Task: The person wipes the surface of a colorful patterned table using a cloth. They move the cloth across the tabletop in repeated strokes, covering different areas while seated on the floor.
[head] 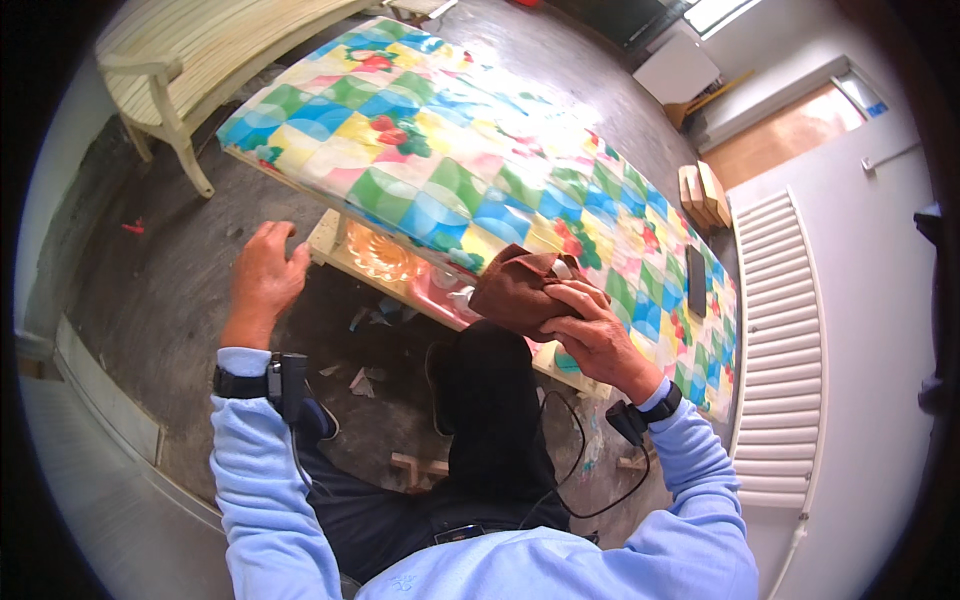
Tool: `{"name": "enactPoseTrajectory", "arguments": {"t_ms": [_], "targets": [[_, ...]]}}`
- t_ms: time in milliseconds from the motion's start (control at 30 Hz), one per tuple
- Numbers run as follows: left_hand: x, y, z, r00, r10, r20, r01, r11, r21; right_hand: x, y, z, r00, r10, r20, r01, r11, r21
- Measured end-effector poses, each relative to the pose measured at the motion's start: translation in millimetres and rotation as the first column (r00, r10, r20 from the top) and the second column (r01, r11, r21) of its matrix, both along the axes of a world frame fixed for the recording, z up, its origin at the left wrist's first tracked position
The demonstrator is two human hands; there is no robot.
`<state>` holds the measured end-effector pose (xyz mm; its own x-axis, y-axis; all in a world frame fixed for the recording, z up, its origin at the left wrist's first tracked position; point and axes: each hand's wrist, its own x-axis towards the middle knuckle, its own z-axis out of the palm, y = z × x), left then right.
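Note:
My right hand (596, 337) grips a folded brown cloth (517, 296) at the near edge of a table. Part of the bundle juts out past that edge, above my knee. A small white bit (561, 268) shows in a fold near my fingertips; what it is, I cannot tell. The table wears a glossy checked tablecloth (457, 184) printed with strawberries. My left hand (270, 274) hangs in the air to the left of the table, empty, thumb apart from its loosely bent fingers.
Under the tabletop, a wooden shelf (328, 234) bears an orange ribbed dish (382, 255) and a pink tray (442, 289). A black phone-like slab (696, 281) lies at the table's right. A slatted bench (217, 52), a white radiator (780, 352) and wooden blocks (703, 196) stand around. Cables hang from my wrists.

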<state>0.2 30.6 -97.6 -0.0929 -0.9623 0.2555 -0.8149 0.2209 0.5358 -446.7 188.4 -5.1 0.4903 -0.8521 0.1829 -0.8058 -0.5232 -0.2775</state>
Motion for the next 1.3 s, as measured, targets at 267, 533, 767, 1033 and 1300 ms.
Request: {"name": "enactPoseTrajectory", "arguments": {"t_ms": [267, 533, 767, 1033, 1300], "targets": [[7.1, -7.3, -11.2, 0.997, -0.069, -0.021, 0.069, 0.997, 0.019, -60.0, 77.9, -3.8, 0.970, -0.241, 0.001, 0.241, 0.969, -0.054], [6.1, -13.5, -19.9, 0.993, -0.087, 0.075, 0.084, 0.996, 0.037, -122.6, 148.2, -7.4, 0.907, -0.420, 0.013, 0.420, 0.905, -0.069], [1.4, -23.6, -28.4, 0.990, -0.120, 0.076, 0.113, 0.989, 0.093, -179.3, 211.4, -15.9, 0.773, -0.635, 0.007, 0.633, 0.770, -0.080], [-2.8, -27.2, -34.4, 0.982, -0.142, 0.126, 0.133, 0.988, 0.082, -253.1, 272.2, -24.9, 0.601, -0.799, 0.019, 0.798, 0.599, -0.062], [-5.6, -21.7, -24.5, 0.992, -0.116, 0.048, 0.107, 0.983, 0.150, -329.1, 314.1, 2.2, 0.359, -0.926, -0.113, 0.931, 0.364, -0.020]]}}
